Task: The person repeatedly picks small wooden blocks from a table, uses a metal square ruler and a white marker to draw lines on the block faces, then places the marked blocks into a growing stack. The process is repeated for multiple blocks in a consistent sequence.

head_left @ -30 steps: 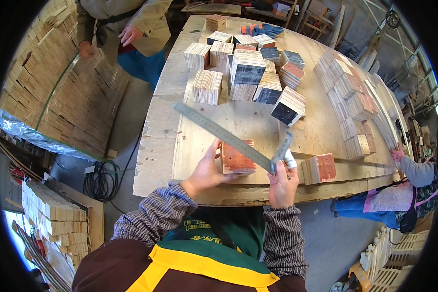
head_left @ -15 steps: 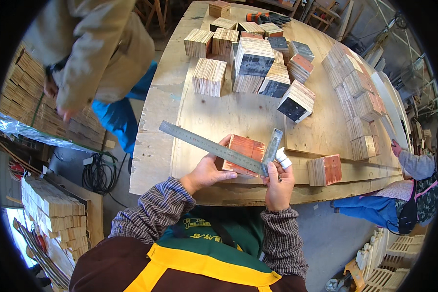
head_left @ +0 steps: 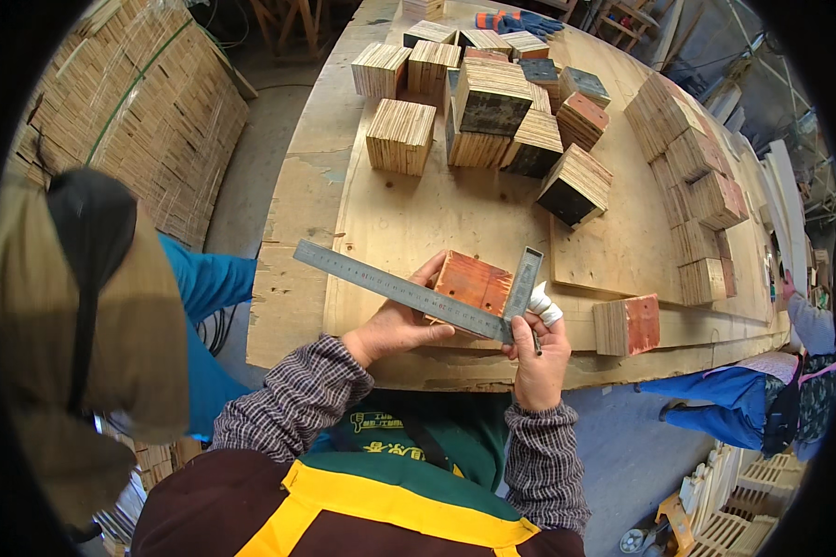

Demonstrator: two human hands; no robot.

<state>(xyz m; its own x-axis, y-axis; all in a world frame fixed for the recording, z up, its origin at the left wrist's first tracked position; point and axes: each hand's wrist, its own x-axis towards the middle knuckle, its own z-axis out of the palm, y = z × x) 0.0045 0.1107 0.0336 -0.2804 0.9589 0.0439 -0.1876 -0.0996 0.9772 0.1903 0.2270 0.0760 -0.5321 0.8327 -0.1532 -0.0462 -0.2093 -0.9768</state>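
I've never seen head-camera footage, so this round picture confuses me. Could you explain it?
There is no machine: these are a person's hands, seen by a fisheye camera on the head, looking down, so straight edges bend. The left hand holds a red-faced wooden block. The right hand holds a metal square, which crosses the block's near edge. More blocks, some dark-faced, lie elsewhere on the wooden table, with gloves toward the far end. Another person is partly visible at left, a third person at right.
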